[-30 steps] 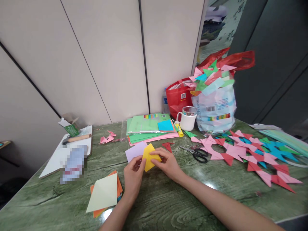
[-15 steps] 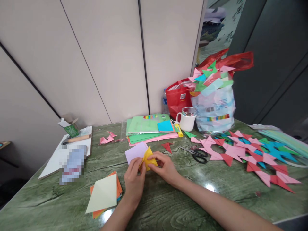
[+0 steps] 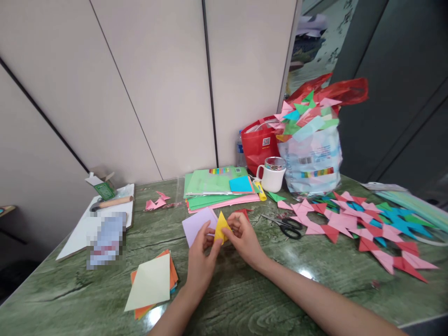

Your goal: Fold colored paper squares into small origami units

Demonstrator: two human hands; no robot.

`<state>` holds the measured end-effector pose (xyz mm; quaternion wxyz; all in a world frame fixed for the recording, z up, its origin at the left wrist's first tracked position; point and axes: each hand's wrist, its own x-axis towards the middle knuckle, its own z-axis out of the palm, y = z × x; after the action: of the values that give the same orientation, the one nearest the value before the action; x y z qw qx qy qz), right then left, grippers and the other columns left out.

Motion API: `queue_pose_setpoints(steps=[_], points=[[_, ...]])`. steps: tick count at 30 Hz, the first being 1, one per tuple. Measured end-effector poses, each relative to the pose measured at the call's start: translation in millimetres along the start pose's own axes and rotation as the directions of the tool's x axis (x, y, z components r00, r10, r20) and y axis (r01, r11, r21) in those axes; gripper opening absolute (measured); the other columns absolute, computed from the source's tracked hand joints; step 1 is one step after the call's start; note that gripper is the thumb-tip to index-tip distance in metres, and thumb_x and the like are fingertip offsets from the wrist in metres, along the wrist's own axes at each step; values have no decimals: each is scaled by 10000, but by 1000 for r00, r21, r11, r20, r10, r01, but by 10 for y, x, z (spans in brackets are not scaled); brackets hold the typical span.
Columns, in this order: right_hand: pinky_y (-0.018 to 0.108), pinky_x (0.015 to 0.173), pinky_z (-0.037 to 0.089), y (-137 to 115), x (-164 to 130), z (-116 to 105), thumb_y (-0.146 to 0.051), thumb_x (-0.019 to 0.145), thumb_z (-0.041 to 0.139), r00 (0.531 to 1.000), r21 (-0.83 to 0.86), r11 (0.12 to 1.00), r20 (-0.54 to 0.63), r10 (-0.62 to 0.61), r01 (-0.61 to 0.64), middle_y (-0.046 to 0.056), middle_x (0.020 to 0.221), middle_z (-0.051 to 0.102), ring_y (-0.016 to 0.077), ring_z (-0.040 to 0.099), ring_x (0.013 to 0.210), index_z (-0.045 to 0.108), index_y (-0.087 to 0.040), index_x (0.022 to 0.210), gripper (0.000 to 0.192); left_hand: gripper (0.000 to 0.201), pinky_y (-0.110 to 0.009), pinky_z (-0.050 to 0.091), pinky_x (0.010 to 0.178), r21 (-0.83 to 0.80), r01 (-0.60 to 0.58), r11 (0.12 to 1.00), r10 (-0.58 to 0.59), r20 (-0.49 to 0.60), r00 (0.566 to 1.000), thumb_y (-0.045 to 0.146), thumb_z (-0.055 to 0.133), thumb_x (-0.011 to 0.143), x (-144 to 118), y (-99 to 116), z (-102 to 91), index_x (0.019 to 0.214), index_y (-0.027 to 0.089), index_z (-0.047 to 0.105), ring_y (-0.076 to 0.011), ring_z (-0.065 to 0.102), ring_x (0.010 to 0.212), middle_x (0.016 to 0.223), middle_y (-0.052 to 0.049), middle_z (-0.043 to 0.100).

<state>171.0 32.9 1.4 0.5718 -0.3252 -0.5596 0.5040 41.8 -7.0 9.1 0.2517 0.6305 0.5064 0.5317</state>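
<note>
Between my two hands is a small piece of folded yellow paper [image 3: 220,227], now a narrow triangle with its tip pointing up. My left hand [image 3: 203,249] pinches its lower left edge with thumb and fingers. On the other side, my right hand [image 3: 245,239] grips it, thumb against the paper's right edge. A lilac paper sheet [image 3: 196,227] lies flat just behind my left fingers. A red folded piece [image 3: 242,212] is partly hidden behind my right hand. To the right lie black-handled scissors [image 3: 289,227].
A stack of coloured squares [image 3: 150,282] lies front left. Green paper packs [image 3: 206,182], a white mug [image 3: 273,176] and a bag of folded pieces [image 3: 311,158] stand along the back. Linked pink and red shapes [image 3: 339,219] spread rightward. A hammer [image 3: 114,202] rests on a white board [image 3: 75,238].
The yellow paper, earlier spread wider with its flaps apart, is now folded into a narrow upright triangle. Both hands have shifted slightly right, and my right hand now covers part of the red piece.
</note>
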Motion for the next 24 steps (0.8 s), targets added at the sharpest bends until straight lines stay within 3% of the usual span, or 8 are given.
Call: queue_pose_setpoints(steps=[3,6,10,15,19,22,24], points=[[242,614,460,-8,-10,-9,-276,741,579,999,-88,996,50,-20,24,-8,747,563,129,556,689,511,-201,819,128,267,-269,505,620,-212,263,941,-254,67,965,339,617,699,38,52,-5,898,160,622,-153,613,672,763,-34,644],[271,684,463,-30,-22,-8,-264,742,575,995,-138,990,96,-9,23,24,839,612,154,574,776,584,-194,867,143,235,-228,449,508,-260,373,891,-341,159,926,354,677,624,62,72,-16,689,133,628,-117,553,518,602,-5,618],[307,780,453,-52,-15,-14,-246,727,596,986,-74,997,165,1,12,43,944,639,181,580,887,614,-202,955,233,245,-199,391,481,-263,392,882,-376,112,920,336,705,592,60,66,-14,567,127,579,-89,494,476,507,14,568],[311,792,446,-94,11,-60,-208,775,537,972,-164,983,231,-43,83,49,961,635,180,576,906,637,-211,975,223,220,-198,403,537,-313,421,851,-378,190,906,342,685,617,63,98,-11,641,136,613,-99,522,555,586,13,595],[302,801,445,-142,-4,-68,-190,787,524,945,-215,966,321,-71,146,50,1009,613,173,564,936,615,-225,1022,255,215,-180,351,469,-323,395,860,-380,109,918,346,664,644,79,110,-44,642,134,624,-74,456,471,523,32,554],[279,748,473,-111,-16,-50,-219,753,577,949,-129,991,317,2,41,56,1079,570,170,559,952,521,-241,1131,382,205,-191,386,498,-385,377,842,-396,32,918,334,670,636,83,88,-55,657,135,625,-80,479,474,532,28,572],[271,701,482,-55,-4,-43,-246,723,616,960,-55,997,271,66,-53,42,971,594,155,585,856,462,-234,1158,461,204,-203,416,536,-429,363,827,-410,-18,912,332,681,619,83,75,-48,636,143,607,-91,515,495,544,29,587]])
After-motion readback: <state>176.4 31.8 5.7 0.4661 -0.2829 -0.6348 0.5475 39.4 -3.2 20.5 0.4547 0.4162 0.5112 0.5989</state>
